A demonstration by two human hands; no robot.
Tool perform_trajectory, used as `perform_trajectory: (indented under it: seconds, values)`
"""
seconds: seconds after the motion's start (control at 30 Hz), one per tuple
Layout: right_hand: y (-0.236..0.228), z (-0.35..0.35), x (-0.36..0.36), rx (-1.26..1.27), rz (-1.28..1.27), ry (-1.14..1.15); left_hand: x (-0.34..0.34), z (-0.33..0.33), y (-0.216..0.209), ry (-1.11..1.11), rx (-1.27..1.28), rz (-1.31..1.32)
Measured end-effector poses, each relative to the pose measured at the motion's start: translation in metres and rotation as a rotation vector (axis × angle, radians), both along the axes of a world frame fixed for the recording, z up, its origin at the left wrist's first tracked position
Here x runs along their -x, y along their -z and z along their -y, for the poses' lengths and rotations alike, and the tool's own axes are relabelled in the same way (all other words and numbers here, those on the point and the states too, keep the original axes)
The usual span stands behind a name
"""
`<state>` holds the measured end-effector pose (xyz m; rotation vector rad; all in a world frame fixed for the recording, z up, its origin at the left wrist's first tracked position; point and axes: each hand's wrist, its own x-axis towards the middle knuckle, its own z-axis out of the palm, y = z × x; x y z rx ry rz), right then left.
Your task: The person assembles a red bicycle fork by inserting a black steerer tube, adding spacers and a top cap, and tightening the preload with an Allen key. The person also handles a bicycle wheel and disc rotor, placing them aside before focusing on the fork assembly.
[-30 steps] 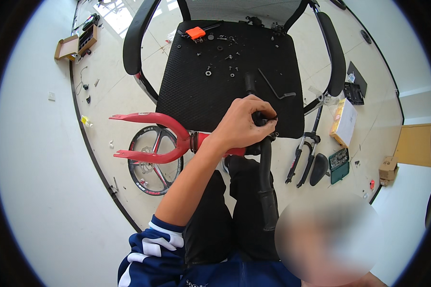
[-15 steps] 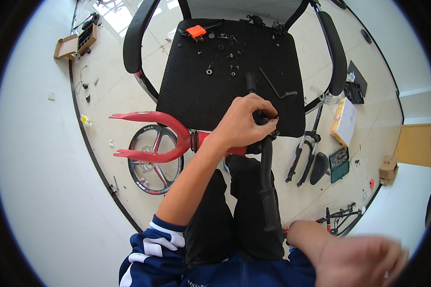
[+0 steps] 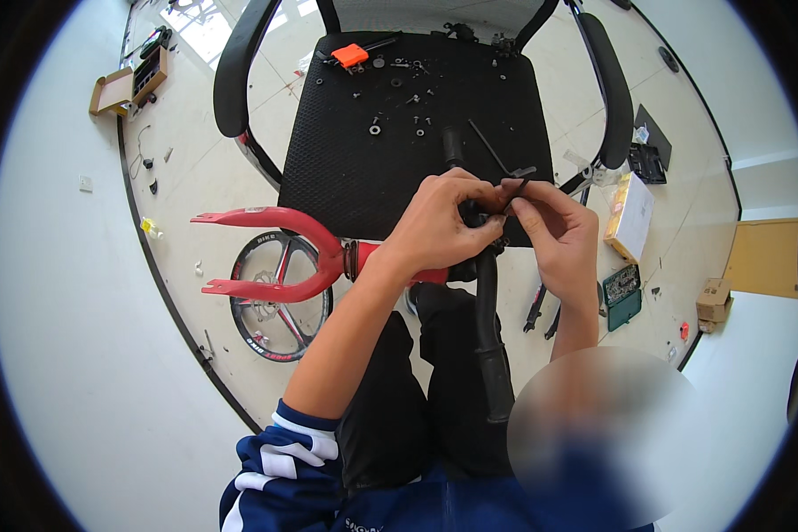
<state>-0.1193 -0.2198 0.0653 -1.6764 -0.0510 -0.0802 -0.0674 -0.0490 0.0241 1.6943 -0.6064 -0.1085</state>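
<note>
A black handlebar (image 3: 490, 355) runs lengthwise in front of me, joined at its middle to a red bicycle fork (image 3: 306, 288) whose two prongs point left. My left hand (image 3: 439, 217) is closed around the middle of the bar, thumb and forefinger on a black part there. Close against it, my right hand (image 3: 559, 239) pinches with thumb and fingertips; a small dark piece shows at the tips, too hidden to name. Just beyond the fingers, a hex key (image 3: 488, 144) lies on the black chair seat (image 3: 328, 177).
Bolts, nuts and washers (image 3: 417, 99) are scattered over the seat, with an orange item (image 3: 350, 56) at its far left. Chair armrests (image 3: 235, 89) rise at both sides. On the floor are a wheel (image 3: 279, 297), a green case (image 3: 622, 297) and a white box (image 3: 629, 217).
My right hand has come up from the lower right to meet the left hand at the bar's middle. The left hand keeps its hold. The view has shifted slightly.
</note>
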Motion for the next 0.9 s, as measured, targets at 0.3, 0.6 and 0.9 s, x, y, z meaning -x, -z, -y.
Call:
perform_trajectory:
  seconds: [0.3,0.6,0.9]
  values:
    - [0.010,-0.001,-0.006,0.119,0.097,0.141,-0.001,-0.001,-0.002,0.001,-0.012,-0.002]
    - [0.016,0.000,-0.008,0.086,0.091,0.113,0.000,-0.003,0.001,-0.008,-0.003,-0.002]
    - [0.016,0.002,-0.008,0.010,0.089,0.050,-0.002,-0.009,0.001,0.003,0.008,-0.009]
